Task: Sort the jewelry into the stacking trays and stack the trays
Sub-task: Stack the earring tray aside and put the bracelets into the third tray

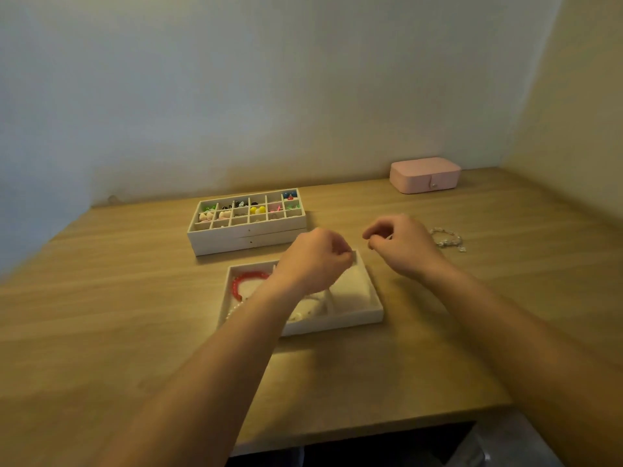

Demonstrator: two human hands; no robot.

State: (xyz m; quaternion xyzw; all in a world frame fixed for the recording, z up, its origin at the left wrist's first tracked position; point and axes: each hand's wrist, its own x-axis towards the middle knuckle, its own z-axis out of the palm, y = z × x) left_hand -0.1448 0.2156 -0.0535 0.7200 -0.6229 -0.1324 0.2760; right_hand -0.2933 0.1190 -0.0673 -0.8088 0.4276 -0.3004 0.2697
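A white open tray (374, 306) lies in the middle of the table with a red bead bracelet (247, 279) in its left part and pale pearl-like pieces near its front. My left hand (315, 257) hovers over the tray's back edge, fingers curled. My right hand (399, 244) is just right of it above the table, fingertips pinched together on something small and thin that I cannot make out. A silver charm bracelet (446, 239) lies on the table right of my right hand. Behind sits a stack of two white trays (249, 239); the top one has many small compartments with colourful small pieces.
A closed pink jewelry box (424, 174) stands at the back right by the wall. Walls close the table at the back and right. The table's front edge (371, 429) runs below my forearms.
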